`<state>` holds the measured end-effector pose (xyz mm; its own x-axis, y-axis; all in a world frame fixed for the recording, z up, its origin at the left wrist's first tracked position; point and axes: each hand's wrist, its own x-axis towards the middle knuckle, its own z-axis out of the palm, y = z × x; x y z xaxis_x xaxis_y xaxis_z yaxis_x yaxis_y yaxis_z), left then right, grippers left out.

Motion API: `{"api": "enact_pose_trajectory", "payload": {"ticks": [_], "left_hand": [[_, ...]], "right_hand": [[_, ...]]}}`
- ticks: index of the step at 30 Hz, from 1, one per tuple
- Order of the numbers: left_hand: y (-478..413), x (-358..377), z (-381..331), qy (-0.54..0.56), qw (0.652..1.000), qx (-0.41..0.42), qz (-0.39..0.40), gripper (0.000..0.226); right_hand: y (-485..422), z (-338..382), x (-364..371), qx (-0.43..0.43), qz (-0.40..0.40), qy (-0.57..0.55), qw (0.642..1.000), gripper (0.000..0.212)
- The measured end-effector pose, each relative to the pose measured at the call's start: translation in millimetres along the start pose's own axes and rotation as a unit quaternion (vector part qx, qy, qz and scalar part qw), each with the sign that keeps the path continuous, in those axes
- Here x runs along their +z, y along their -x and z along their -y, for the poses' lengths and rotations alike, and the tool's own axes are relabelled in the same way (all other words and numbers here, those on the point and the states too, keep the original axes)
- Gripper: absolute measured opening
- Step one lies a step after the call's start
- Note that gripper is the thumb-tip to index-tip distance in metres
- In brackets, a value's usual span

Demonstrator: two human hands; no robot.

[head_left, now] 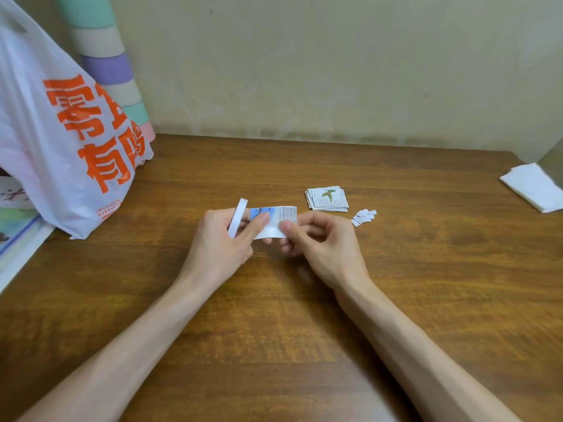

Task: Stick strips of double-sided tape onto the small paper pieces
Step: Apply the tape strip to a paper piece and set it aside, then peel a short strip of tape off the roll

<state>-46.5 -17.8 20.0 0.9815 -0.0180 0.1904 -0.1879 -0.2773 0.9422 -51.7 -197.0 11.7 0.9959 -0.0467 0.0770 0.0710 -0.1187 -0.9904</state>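
Above the middle of the wooden table (274, 315), both hands hold a small printed paper piece (278, 219). My left hand (222, 242) grips the paper's left end with thumb on top, and a white roll of double-sided tape (237, 217) sits round its fingers. My right hand (316, 239) pinches the paper's right end between thumb and forefinger. A stack of small printed paper pieces (327, 198) lies just beyond my right hand. Beside it lies a little heap of white torn strips (364, 216).
A white plastic bag with orange characters (61, 141) stands at the left, with a striped pastel roll (112, 65) behind it against the wall. Books or printed sheets (15, 236) lie at the left edge. A folded white tissue (536, 185) sits at the far right.
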Motion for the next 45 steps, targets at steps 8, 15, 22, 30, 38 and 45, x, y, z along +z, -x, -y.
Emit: {"api": "enact_pose_trajectory", "payload": {"ticks": [8,15,22,30,38,45], "left_hand": [[-1.1,-1.6,-2.1,0.041,0.988,-0.055,0.140,0.021],[5.1,-1.1,-5.7,0.016,0.975,0.026,0.221,0.031],[5.7,0.5,-7.1,-0.017,0.971,0.073,0.229,0.036],[9.3,2.5,-4.7,0.007,0.969,0.075,0.235,0.023],[8.4,-2.5,-8.1,-0.025,0.971,0.102,0.213,0.014],[7.3,-4.2,-4.2,-0.057,0.976,0.124,0.171,0.015]], "right_hand": [[-36.6,-1.5,-41.0,-0.019,-0.193,0.144,0.970,0.014],[-67.6,4.1,-55.6,0.012,-0.241,0.234,0.942,0.024],[-51.5,0.1,-43.9,-0.137,-0.214,0.387,0.886,0.025],[0.4,18.4,1.5,-0.282,-0.022,0.203,0.937,0.026],[-2.1,8.5,2.3,-0.342,-0.081,0.230,0.907,0.029],[3.5,2.6,7.2,-0.397,-0.115,0.292,0.863,0.012]]}}
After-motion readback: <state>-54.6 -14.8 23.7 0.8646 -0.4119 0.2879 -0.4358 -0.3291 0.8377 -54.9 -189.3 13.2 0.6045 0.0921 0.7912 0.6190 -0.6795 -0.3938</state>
